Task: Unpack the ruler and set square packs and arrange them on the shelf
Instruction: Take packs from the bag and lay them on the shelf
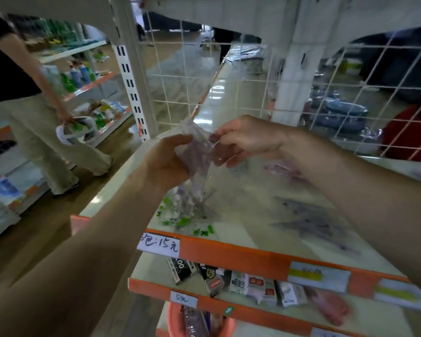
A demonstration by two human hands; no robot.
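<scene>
Both forearms came in from the bottom edge and met over the shelf [231, 255], two hands on one pack. Left hand [167, 164] sat with the thumb up, its grip wrapped round the crumpled middle of the clear pack [195, 164], which had purple print inside. Right hand [243, 139] was palm down with the wrist bent, its grip narrow, thumb and forefinger pinching the pack's top edge. I saw the pack held upright, its lower end just above or touching the shelf; I couldn't tell which.

On the shelf I counted two blurred purple packs [314, 221] to the right and one green-printed pack [180, 216] under the held one. Bare shelf ran back to the wire grid [180, 76]. The front edge was orange with one handwritten price label [159, 244] at its left.

The lower shelf [156, 287] carried a row of small boxes [238, 282], too blurred to count. One pink basket [174, 319] stood below. One other person [22, 93] stood in the aisle, well apart.
</scene>
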